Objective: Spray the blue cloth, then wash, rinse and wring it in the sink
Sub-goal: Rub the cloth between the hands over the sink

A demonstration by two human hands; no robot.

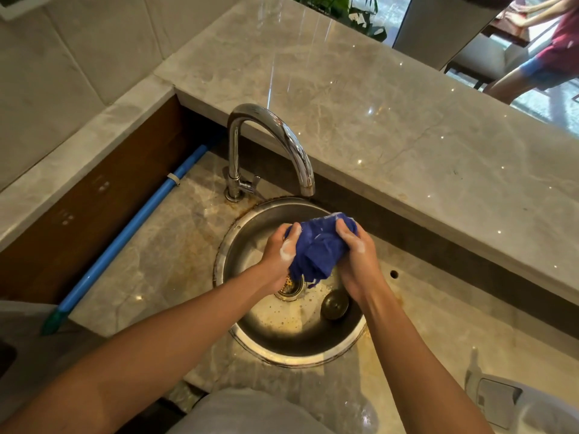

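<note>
Far left: blue pipe (131, 236) lies along the wooden panel (94, 195) at the tabletop's left edge, with a white clip partway along it and a green tip at its near end.

Chrome faucet (269, 145) stands on the tabletop (150, 261) at the sink's far-left side, lever at the base, spout arched over the sink's far rim. Can't tell if water is running.

Round steel sink (250, 343) is set into the marble tabletop, with rusty staining round the rim. Drain strainer (289, 286) is at the bottom, partly hidden behind the left hand and the cloth. A round metal plug (334, 305) lies loose just right of it. Suds and droplets spot the basin floor.

Left hand (280, 255): grip closed, fingers curled round the left end of the blue cloth (316, 249), soap foam on the knuckles.

Blue cloth is bunched up between both hands, held above the sink bowl, clear of the bottom. A wet tail hangs down over the drain area. White lather shows on the fabric.

Right hand (357, 255): grip closed, fingers wrapped over the right end of the cloth, foam on the fingers and near the thumb.

Raised marble ledge (407, 126) runs behind the sink. A small hole (393, 273) sits in the tabletop right of the sink. Near right: a pale grey object (513, 402), partly cut off, can't identify. Far right beyond the ledge: another person (551, 48), only partly in view, and a potted plant (354, 10).
</note>
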